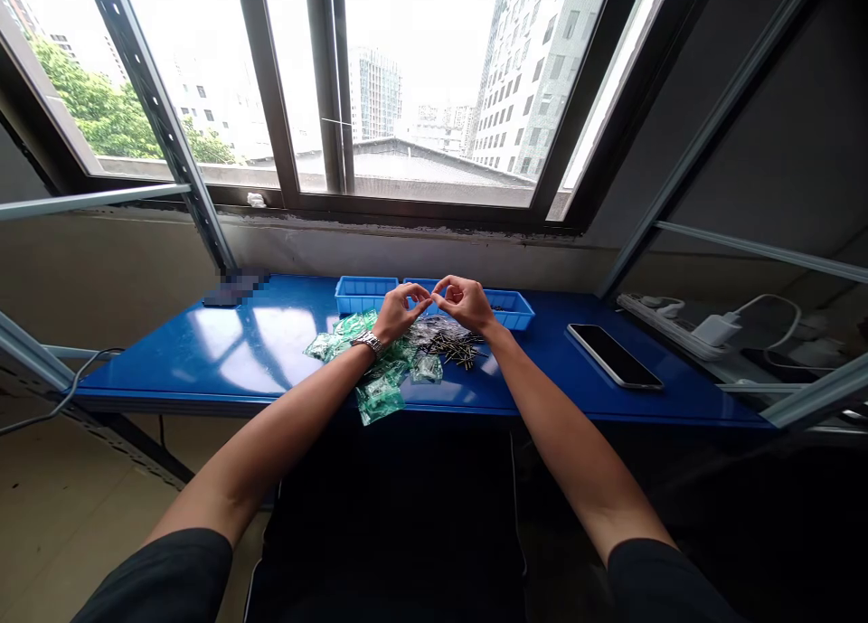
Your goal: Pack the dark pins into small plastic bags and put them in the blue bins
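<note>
My left hand [400, 310], with a metal watch [368, 341] on its wrist, is closed in a pinch. Fingertip to fingertip with it, my right hand [466, 303] pinches too; whatever sits between the fingers is too small to make out. Both hands are raised in front of the blue bins. Below them lies a heap of green-tinted plastic packets [381, 390], some hanging over the table's front edge. A loose pile of thin dark screw-like pieces [456, 348] is under my right hand, beside a small clear packet [427, 368].
One blue bin [359, 288] stands at the back, with another blue bin [514, 308] to its right. A phone [614, 356] lies on the blue table [169, 356] at right. Beyond it is a power strip [678, 326] with a white charger [717, 329]. Metal shelf posts flank the table.
</note>
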A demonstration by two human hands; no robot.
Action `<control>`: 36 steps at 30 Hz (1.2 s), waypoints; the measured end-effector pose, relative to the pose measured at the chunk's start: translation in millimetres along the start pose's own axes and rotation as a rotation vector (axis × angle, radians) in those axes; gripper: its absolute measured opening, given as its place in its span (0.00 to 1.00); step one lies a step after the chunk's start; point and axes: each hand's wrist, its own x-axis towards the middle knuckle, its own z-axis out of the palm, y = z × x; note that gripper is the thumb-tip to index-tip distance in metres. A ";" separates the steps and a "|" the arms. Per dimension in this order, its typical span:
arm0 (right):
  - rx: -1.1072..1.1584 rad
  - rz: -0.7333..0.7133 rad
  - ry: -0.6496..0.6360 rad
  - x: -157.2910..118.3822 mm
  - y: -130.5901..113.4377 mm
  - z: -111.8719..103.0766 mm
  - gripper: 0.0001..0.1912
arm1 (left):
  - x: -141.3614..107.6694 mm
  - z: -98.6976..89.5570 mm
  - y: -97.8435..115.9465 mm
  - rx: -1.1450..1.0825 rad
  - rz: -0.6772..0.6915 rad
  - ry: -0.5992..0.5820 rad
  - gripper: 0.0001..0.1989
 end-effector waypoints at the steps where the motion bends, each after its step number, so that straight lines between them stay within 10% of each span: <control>1: -0.001 -0.005 -0.004 0.2 1.1 0.7 0.17 | -0.1 0.4 -0.9 0.001 0.003 -0.008 0.13; 36: -0.007 -0.020 -0.067 0.9 4.9 2.7 0.17 | 0.4 -1.0 0.8 -0.081 -0.010 0.083 0.18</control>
